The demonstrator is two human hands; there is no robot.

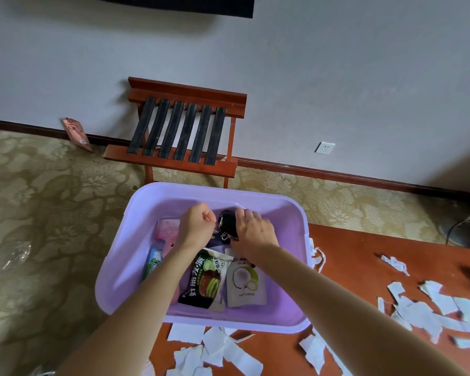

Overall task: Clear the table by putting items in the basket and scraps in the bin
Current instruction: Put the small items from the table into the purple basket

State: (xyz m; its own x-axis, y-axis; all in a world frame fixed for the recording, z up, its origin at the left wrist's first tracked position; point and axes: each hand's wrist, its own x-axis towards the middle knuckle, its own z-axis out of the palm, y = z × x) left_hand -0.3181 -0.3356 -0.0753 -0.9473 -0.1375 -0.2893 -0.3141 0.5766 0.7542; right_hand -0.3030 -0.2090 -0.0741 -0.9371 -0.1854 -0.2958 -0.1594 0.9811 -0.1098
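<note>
Both busy inside purple basket (291, 213): left hand (197, 225) balled tight, right hand (253, 230) clamped on black keychain pouch (228, 222), torn paper scraps (429, 313) all over counter (358, 261).

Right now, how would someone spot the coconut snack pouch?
Find the purple basket on the table's corner. At its near end, two packets lie side by side; the coconut pouch is the pale right one, showing a halved coconut, unlike the dark packet.
</note>
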